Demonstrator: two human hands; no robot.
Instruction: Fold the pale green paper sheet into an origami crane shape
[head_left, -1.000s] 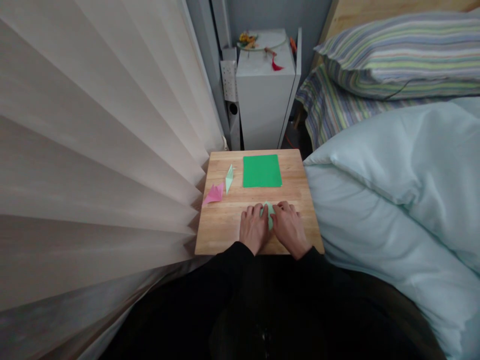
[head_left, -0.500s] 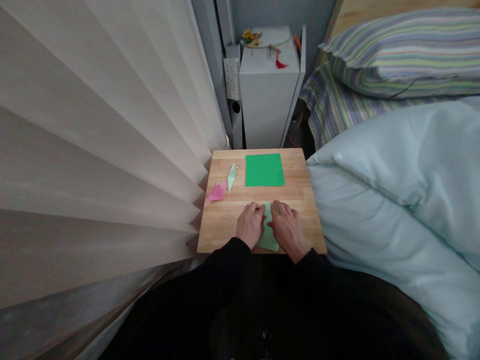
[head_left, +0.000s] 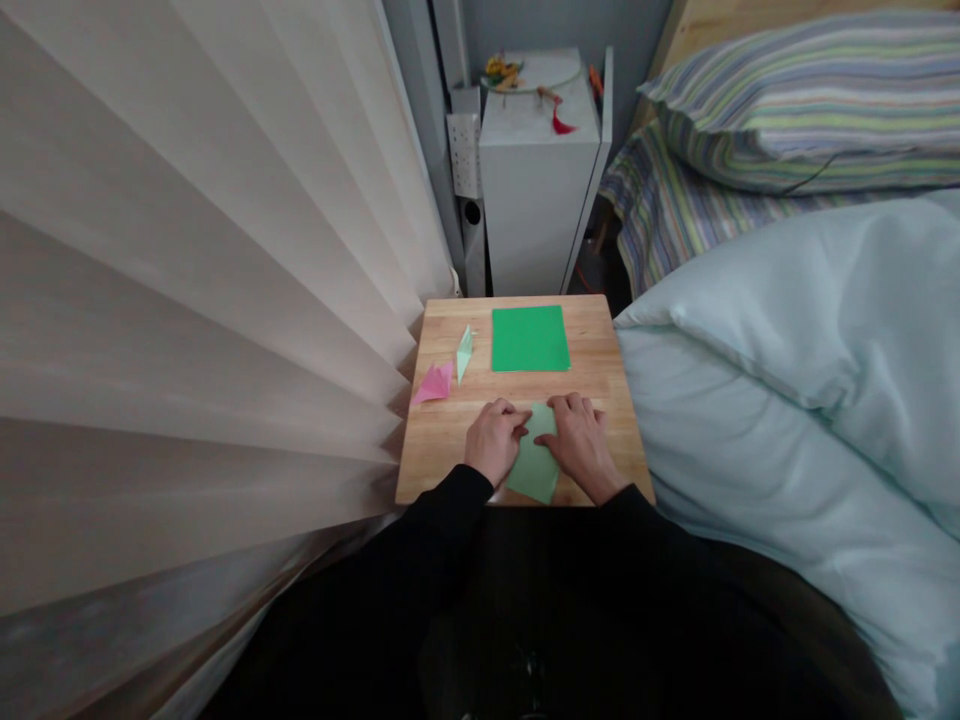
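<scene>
A light green sheet of origami paper (head_left: 535,468) lies at the near edge of the small wooden table (head_left: 435,450). My left hand (head_left: 495,438) has its fingers curled onto the paper's upper left edge, thumb and forefinger together. On the upper right edge, the bent fingers of my right hand (head_left: 582,445) hold the sheet, its thumb reaching in over the paper. Parts of both side edges are hidden under the hands. Beyond them lies a flat stack of bright green paper (head_left: 530,338). To the left are a folded pale green paper piece (head_left: 464,354) and a pink folded one (head_left: 434,383).
A pleated curtain (head_left: 225,260) hangs right along the table's left side. On the right is a bed with a pale blue quilt (head_left: 750,380) and a striped pillow (head_left: 817,100). Past the far edge stands a white cabinet (head_left: 536,210) with small ornaments on top.
My hands have moved slightly apart, the left one leftwards. More of the light green paper shows between them, and its lower end has shifted a little left.
</scene>
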